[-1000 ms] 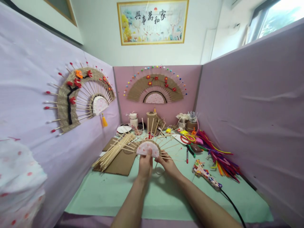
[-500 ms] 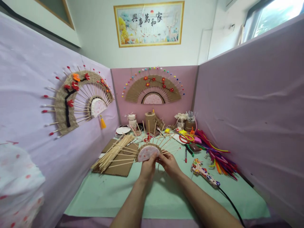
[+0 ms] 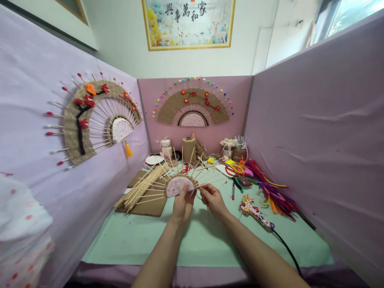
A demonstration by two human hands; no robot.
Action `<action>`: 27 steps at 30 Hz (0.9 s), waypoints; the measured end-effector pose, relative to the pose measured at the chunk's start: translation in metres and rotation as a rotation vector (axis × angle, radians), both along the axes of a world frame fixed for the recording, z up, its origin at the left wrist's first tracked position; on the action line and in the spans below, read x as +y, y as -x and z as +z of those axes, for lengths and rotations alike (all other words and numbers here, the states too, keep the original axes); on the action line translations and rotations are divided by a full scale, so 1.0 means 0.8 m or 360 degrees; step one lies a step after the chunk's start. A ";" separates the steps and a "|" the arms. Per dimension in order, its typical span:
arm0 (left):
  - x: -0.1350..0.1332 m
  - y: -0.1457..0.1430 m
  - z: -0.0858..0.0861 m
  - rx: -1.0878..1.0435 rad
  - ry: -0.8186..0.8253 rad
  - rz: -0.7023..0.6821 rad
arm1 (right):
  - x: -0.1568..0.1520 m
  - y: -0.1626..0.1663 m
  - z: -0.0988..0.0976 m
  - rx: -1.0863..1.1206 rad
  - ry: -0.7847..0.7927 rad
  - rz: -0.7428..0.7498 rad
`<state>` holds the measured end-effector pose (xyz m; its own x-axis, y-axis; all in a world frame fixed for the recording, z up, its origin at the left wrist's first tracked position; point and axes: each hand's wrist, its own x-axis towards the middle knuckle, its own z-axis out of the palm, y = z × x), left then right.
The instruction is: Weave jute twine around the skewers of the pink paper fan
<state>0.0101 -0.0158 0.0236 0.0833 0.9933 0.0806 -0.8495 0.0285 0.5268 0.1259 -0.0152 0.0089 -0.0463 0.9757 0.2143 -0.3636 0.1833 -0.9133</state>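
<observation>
One small fan: held above the counter (image 3: pixel 207 248), mid-scene; spotted half-disc (image 3: pixel 180 186) at its middle, straight edge near, sticks spreading left, far and right, too overlapped to count.
Long axis: roughly left to right, the right end slightly farther.
Two hands: the left hand (image 3: pixel 182 206) is nearer, on the fan itself; from the right hand (image 3: pixel 213 200) the half-disc lies left and slightly far.
Left fingers: closed on the half-disc's near edge, thumb on its face.
Right fingers: drawn to a pinch at the fan's right end, seemingly on thin twine (image 3: pixel 207 206); the exact grip is too small to tell.
Loose sticks: one bundle (image 3: pixel 144 188), left, over brown cardboard (image 3: pixel 153 206); uncountable.
Glue gun: one (image 3: pixel 256 213), right.
Red pen: one (image 3: pixel 233 191), between the glue gun and the right-hand sticks.
Pipe cleaners: one many-coloured heap (image 3: pixel 274 192), far right.
Twine spool: one (image 3: pixel 189 150), far.
Wall fans: two, left (image 3: pixel 70 128) and far (image 3: pixel 192 94).
</observation>
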 end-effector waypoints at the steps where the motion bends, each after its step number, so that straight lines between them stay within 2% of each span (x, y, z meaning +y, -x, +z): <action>1: 0.000 0.000 0.000 -0.0006 -0.0006 -0.0011 | -0.001 0.000 0.000 -0.0020 0.0007 -0.0008; 22: 0.001 0.004 0.002 -0.0048 -0.0004 -0.0066 | 0.003 -0.011 0.001 -0.0225 -0.0075 -0.0012; 24: 0.002 0.006 0.003 -0.0066 0.0019 -0.0045 | 0.010 -0.022 0.002 -0.0259 -0.0090 -0.0074; 27: 0.003 0.009 0.003 -0.0084 0.0058 -0.0024 | 0.021 -0.046 0.007 -0.0180 -0.0103 -0.0323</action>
<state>0.0026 -0.0137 0.0258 0.0948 0.9943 0.0493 -0.8755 0.0597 0.4795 0.1628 0.0016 0.0145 0.1224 0.9519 0.2811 -0.2095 0.3016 -0.9301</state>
